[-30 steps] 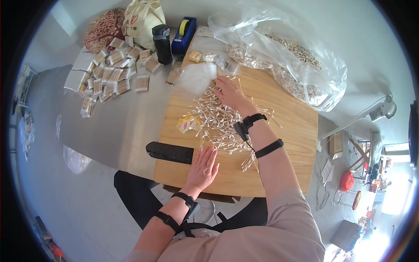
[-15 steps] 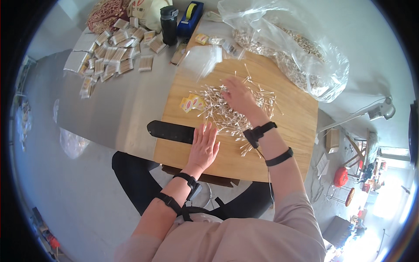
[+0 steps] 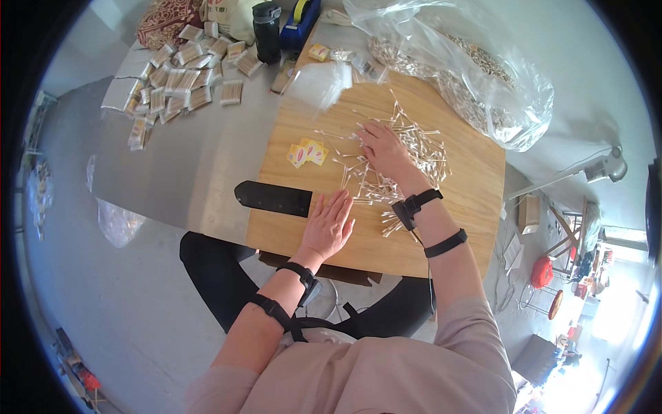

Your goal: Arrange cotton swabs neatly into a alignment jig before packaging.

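My left hand [image 3: 329, 224] lies flat on the wooden board with its fingers stretched out, their tips beside a few cotton swabs. A black flat strip [image 3: 274, 199] with a rounded end lies just left of those fingers. Over the left part of a loose heap of white-tipped cotton swabs [image 3: 422, 153] rests my right hand [image 3: 387, 150], fingers spread and slightly bent, apparently holding nothing. Part of the heap is hidden beneath that hand and wrist. Left of the heap are small yellow-and-white printed cards [image 3: 307, 152].
Clear plastic sleeves [image 3: 318, 88] lie at the board's back left. A big plastic bag of swabs [image 3: 476, 90] fills the back right. Packed swab bundles [image 3: 181, 81], a black tumbler [image 3: 266, 33] and a blue tape dispenser [image 3: 299, 25] stand on the grey table.
My right hand has moved a little right and nearer to me, and the swab heap has shifted right, leaving scattered swabs behind. My left hand has stayed nearly in place.
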A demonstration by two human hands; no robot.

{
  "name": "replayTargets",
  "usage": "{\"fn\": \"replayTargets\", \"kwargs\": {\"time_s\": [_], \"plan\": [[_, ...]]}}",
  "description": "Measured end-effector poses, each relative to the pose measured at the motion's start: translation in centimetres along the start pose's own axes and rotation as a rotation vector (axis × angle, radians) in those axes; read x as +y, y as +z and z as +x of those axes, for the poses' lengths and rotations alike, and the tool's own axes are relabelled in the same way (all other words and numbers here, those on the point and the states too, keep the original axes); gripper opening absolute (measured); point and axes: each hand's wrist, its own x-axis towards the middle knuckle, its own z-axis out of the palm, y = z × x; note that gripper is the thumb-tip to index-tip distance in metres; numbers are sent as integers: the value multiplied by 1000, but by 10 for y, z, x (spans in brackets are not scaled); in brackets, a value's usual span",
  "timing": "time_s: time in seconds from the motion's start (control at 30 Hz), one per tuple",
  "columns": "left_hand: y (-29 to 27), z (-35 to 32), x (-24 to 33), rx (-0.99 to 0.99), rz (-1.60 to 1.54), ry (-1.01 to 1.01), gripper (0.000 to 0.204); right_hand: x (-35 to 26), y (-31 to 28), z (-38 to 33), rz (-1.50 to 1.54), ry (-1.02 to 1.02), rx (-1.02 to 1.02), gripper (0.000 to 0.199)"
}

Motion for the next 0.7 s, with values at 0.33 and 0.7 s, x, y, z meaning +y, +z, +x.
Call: {"fn": "replayTargets", "kwargs": {"time_s": [0.33,0.7], "plan": [[-1,-1,-1,-67,5,78,57,-60,30,28,79,53,165,18],[3,-3,-6,-17,-38,12,55,-66,-5,-43,35,102,308,19]]}}
